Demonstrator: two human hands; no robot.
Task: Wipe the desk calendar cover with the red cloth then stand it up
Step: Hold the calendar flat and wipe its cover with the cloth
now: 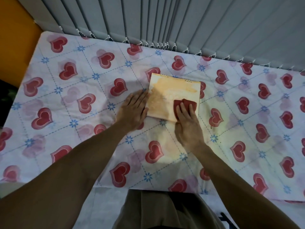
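Note:
The desk calendar (173, 90) lies flat on the table, its pale orange cover up and its spiral binding at the far edge. My right hand (188, 124) presses the red cloth (185, 104) flat onto the cover's near right corner, fingers spread over the cloth. My left hand (134, 111) rests palm down on the tablecloth against the calendar's left edge, fingers extended and touching that edge.
A white tablecloth (82, 96) printed with red hearts and blue flowers covers the table. Grey vertical blinds (181, 22) hang along the far edge. An orange wall (14, 38) stands at the left. The near table edge meets my lap.

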